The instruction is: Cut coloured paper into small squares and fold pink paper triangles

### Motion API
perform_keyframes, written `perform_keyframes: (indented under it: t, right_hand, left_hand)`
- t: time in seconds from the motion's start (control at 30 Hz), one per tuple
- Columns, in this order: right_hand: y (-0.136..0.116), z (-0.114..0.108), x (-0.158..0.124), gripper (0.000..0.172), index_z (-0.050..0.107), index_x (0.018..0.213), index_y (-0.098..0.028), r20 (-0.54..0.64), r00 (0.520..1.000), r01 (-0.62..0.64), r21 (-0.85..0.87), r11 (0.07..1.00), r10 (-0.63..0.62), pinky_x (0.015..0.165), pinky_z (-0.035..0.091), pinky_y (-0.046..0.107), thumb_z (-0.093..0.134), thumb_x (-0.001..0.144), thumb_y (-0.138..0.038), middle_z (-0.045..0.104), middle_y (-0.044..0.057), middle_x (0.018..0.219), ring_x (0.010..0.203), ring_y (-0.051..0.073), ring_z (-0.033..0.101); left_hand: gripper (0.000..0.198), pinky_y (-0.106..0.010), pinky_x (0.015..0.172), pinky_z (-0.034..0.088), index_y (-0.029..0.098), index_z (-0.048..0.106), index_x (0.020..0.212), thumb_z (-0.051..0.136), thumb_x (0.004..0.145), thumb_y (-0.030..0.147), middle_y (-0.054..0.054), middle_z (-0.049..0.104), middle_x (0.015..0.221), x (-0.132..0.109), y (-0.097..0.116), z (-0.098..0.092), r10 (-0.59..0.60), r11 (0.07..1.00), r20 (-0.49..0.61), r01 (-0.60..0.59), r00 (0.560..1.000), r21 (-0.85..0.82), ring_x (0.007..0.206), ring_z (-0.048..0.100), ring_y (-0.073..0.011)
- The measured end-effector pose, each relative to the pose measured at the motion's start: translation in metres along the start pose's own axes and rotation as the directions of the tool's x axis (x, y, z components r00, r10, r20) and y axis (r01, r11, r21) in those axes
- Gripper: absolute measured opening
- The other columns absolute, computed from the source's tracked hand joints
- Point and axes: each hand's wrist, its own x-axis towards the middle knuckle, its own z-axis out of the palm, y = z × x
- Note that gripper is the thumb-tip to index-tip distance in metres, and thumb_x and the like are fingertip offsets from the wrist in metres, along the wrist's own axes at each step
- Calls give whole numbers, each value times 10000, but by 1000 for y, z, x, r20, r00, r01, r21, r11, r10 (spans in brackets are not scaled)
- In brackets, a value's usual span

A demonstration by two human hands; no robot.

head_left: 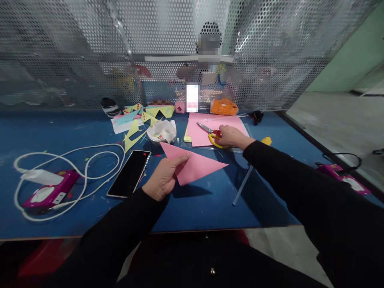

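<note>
Pinched between the thumb and fingers of my left hand (164, 176) is a pink paper triangle (198, 166), held a little above the blue table. My right hand (232, 137) is closed on the handles of a pair of scissors (207, 129) with yellow and red grips. The scissors lie over a stack of pink paper sheets (198, 140), their blades pointing left and away from me. Yellow paper shows under the stack's left edge. How the fingers sit in the handles is partly hidden.
A black phone (129, 174), a looped white cable (87, 176) and a purple socket block (51, 190) lie left. A paper-lined bowl (162, 132) and yellow paper cutouts (132, 134) sit behind. A glue stick (242, 186) lies below my right forearm. Perforated metal sheeting (168, 28) borders the back.
</note>
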Motion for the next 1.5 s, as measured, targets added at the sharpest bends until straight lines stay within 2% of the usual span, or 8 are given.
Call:
perform_keyframes:
  t: [0.4, 0.63, 0.77, 0.87, 1.1, 1.27, 1.4, 1.5]
  right_hand:
    - [1, -9, 16, 344, 633, 1201, -158, -10, 996, -92, 49, 995, 93, 877, 555, 460, 647, 947, -391, 664, 98, 1195, 1024, 242, 664]
    - [-5, -32, -70, 583, 488, 1436, -229, -248, 968, 124, 388, 913, -26, 832, 543, 332, 583, 862, -200, 666, 85, 1236, 1011, 226, 668]
    - [-17, -11, -130, 500, 620, 1290, -235, -205, 974, 225, 842, 490, -94, 589, 532, 296, 695, 802, -312, 643, 0, 778, 645, 164, 593]
    - [-20, 3, -152, 535, 672, 1161, -250, -169, 980, 195, 907, 374, -103, 633, 535, 279, 836, 651, -245, 606, -33, 742, 659, 146, 563]
    - [-4, 9, -170, 633, 608, 1240, -319, -99, 979, 168, 887, 431, -177, 599, 526, 261, 862, 660, -300, 618, -18, 893, 695, 151, 559]
    - [-15, 15, -171, 480, 647, 1105, -272, -261, 963, 210, 880, 427, 65, 587, 495, 264, 853, 671, -276, 584, -39, 754, 663, 148, 547]
    - [-37, 4, -169, 392, 634, 1150, -260, -291, 945, 236, 922, 307, 147, 490, 437, 262, 766, 781, -277, 548, -52, 702, 555, 123, 489]
    - [-52, -7, -169, 306, 627, 1132, -242, -147, 987, 138, 981, 136, 60, 454, 440, 279, 684, 856, -361, 578, -49, 617, 492, 134, 527]
  left_hand:
    - [307, -284, 686, 530, 92, 766, 785, 921, 535, 178, -72, 767, 763, 0, -4, -12, -44, 998, 62, 42, 997, 39, 708, 670, -179]
    - [228, -282, 691, 531, 119, 774, 765, 903, 592, 192, -60, 767, 765, -5, -2, -14, 17, 999, 69, -20, 997, 51, 714, 674, -173]
    - [204, -275, 700, 525, 131, 777, 747, 903, 610, 213, -50, 767, 777, -5, -5, -14, 113, 988, 62, -119, 992, 95, 709, 666, -157]
    - [220, -258, 699, 518, 139, 778, 740, 915, 585, 213, -34, 763, 764, -6, -6, -13, 139, 984, 49, -143, 989, 104, 712, 663, -146]
    - [221, -249, 661, 527, 140, 785, 752, 909, 604, 247, -39, 767, 742, -7, -2, -10, 83, 990, 45, -87, 996, 113, 673, 670, -139]
    - [164, -252, 669, 548, 172, 791, 747, 879, 664, 282, -30, 784, 763, -4, -8, -13, 178, 952, 56, -186, 982, 242, 677, 688, -140]
    - [75, -292, 756, 580, 216, 807, 853, 781, 802, 264, -27, 810, 855, -8, -11, -17, 540, 624, 196, -546, 819, 559, 789, 741, -177]
    - [197, -323, 871, 579, 179, 780, 1040, 679, 874, 142, -81, 802, 1031, -13, -11, -22, 740, 40, 519, -798, 428, 601, 944, 747, -195]
